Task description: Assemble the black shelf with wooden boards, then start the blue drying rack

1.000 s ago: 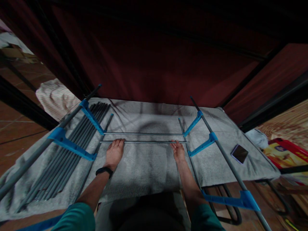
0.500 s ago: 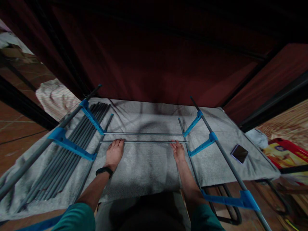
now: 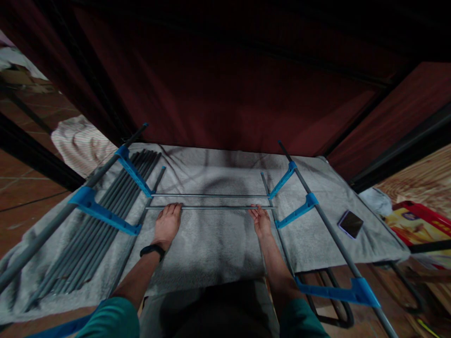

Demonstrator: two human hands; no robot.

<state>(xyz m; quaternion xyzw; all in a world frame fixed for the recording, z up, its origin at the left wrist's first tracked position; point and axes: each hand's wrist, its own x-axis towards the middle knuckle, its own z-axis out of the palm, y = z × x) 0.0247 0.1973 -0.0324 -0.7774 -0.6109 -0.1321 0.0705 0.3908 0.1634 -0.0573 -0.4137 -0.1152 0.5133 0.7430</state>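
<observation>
A thin grey metal rod (image 3: 214, 208) lies crosswise in front of me, held in both hands. My left hand (image 3: 169, 219) is closed over its left part, palm down; a black band circles that wrist. Close to the rod's right end, my right hand (image 3: 260, 220) grips it between thumb and fingers. Just beyond runs a parallel rod (image 3: 211, 195), joining the left blue bracket (image 3: 136, 176) to the right blue bracket (image 3: 282, 180). Nearer blue brackets, left (image 3: 105, 213) and right (image 3: 298, 213), sit on the upright grey side frames.
Several loose grey tubes (image 3: 102, 220) lie side by side on the grey cloth (image 3: 218, 253) at left. A phone (image 3: 350, 224) rests on the cloth at right. A dark red panel (image 3: 225, 103) stands behind, and a red and yellow box (image 3: 419, 225) is at far right.
</observation>
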